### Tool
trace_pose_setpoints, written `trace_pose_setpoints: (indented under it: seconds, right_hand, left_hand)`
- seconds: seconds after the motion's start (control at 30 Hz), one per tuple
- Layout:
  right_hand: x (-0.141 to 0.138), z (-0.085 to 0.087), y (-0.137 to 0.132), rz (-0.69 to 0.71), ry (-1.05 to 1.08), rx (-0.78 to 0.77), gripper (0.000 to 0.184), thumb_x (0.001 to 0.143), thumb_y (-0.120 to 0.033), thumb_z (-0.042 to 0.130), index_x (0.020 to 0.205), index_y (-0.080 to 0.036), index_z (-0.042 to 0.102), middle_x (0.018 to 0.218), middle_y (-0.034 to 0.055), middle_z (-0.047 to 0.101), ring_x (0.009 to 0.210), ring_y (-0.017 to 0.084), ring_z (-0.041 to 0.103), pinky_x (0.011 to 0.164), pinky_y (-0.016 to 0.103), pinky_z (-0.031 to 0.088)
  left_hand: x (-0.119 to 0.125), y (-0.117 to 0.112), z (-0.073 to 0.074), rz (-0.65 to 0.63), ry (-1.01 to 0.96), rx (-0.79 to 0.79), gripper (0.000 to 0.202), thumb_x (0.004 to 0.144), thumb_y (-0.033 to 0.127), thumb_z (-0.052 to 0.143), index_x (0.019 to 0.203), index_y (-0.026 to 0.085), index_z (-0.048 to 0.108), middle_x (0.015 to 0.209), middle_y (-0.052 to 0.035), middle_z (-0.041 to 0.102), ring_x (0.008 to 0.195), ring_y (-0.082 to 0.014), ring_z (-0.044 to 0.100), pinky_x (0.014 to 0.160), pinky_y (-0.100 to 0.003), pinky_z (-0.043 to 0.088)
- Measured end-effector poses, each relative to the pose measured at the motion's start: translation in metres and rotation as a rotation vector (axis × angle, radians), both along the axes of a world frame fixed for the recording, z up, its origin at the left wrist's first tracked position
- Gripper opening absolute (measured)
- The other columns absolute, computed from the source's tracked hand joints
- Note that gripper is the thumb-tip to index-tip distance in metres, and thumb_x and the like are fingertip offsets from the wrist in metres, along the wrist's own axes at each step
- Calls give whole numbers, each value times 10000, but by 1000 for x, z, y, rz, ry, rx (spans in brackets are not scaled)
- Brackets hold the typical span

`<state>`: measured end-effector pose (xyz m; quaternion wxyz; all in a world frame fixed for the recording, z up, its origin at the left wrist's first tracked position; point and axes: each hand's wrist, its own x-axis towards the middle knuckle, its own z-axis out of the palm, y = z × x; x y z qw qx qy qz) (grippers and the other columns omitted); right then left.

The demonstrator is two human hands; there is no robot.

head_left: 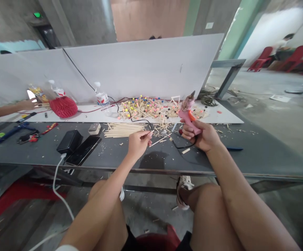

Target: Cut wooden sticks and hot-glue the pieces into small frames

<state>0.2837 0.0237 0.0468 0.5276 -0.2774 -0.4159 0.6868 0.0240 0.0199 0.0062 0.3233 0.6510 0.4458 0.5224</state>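
My right hand [202, 134] is wrapped around a pink hot glue gun [186, 111] with an orange trigger; its dark nozzle points up and away from me. A black cord [181, 147] trails from the handle onto the table. Lower and to the left, my left hand [139, 144] is closed in a pinch just above the table. Whatever sits between its fingertips is too small to name. Thin wooden sticks [120, 130] lie in a row beyond that hand. Behind them spreads a heap of short sticks with coloured ball tips [143, 108].
A black phone [83, 150] and a black power block [69, 141] with a white cable lie on the left. Farther back are a plastic bottle [102, 97] and a red pleated object [63, 106]. Another person's hand [26, 105] reaches in at far left. A blue tool [234, 149] lies right.
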Motion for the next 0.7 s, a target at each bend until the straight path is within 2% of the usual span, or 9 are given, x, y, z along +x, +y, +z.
trace_pose_setpoints:
  seconds: [0.13, 0.3, 0.37, 0.47, 0.57, 0.63, 0.7]
  right_hand:
    - [-4, 2, -5, -50, -75, 77, 272, 790, -359, 586, 979, -177, 658, 674, -9, 455, 521, 122, 361, 494, 293, 404]
    - [-16, 6, -11, -224, -211, 139, 230, 717, -365, 725, 861, -206, 643, 858, 42, 634, 572, 124, 485, 532, 296, 440]
    - [-21, 4, -12, -252, -258, 162, 248, 690, -357, 776, 815, -192, 641, 854, 43, 665, 551, 104, 477, 510, 273, 414]
    - [-26, -2, -11, -292, -361, 211, 319, 662, -388, 817, 846, -177, 664, 820, 43, 690, 511, 87, 442, 456, 253, 352]
    - [-29, -9, -11, -337, -571, 260, 366, 656, -436, 821, 864, -162, 697, 698, 21, 661, 497, 99, 444, 439, 251, 329]
    - [-32, -10, -13, -352, -690, 286, 363, 668, -444, 810, 859, -149, 718, 654, 17, 646, 530, 122, 493, 466, 258, 364]
    - [-36, -11, -14, -351, -729, 310, 363, 680, -434, 799, 889, -144, 736, 696, 34, 679, 612, 164, 575, 530, 278, 434]
  left_hand:
    - [-2, 1, -1, -8, -9, 8, 311, 853, 446, 661, 853, 149, 753, 701, -46, 709, 521, -150, 655, 535, -246, 520]
    - [-4, 0, -1, -17, -43, 0, 323, 842, 462, 668, 858, 151, 751, 719, -48, 712, 538, -158, 660, 541, -256, 531]
    - [-5, 0, 0, -17, -54, -15, 330, 838, 468, 669, 873, 151, 751, 716, -47, 710, 538, -164, 661, 541, -265, 535]
    - [-5, -1, 3, -14, -46, -24, 328, 840, 468, 666, 879, 154, 752, 704, -45, 705, 539, -171, 661, 544, -274, 537]
    - [-5, -2, 4, -17, -28, -25, 315, 845, 459, 662, 870, 158, 752, 697, -40, 703, 536, -171, 659, 542, -274, 535]
    - [-5, -2, 5, -19, -26, -35, 308, 846, 449, 661, 866, 155, 750, 690, -38, 698, 530, -169, 657, 538, -273, 534]
    - [-6, -2, 5, -22, -34, -53, 307, 843, 444, 661, 859, 150, 747, 688, -40, 695, 530, -171, 659, 534, -274, 537]
